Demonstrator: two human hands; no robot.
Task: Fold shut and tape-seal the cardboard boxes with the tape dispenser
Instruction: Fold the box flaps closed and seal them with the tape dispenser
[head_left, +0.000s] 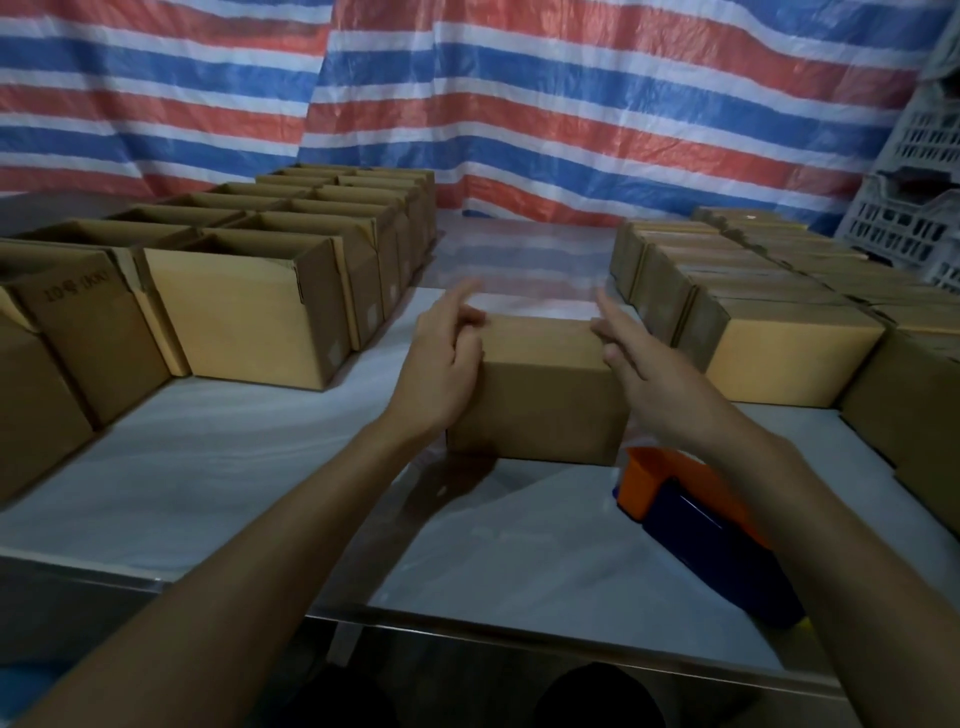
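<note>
Your left hand (441, 374) grips the top left corner of the box (540, 395) at the middle of the table (208, 467), fingers bent over its folded-down top, forefinger lifted. Your right hand (644, 379) touches the box's right edge with straight fingers, holding nothing. The tape dispenser (670, 499) lies just beside the box, partly under your right forearm. Open boxes (249, 312) stand to the left, shut boxes (789, 353) to the right.
</note>
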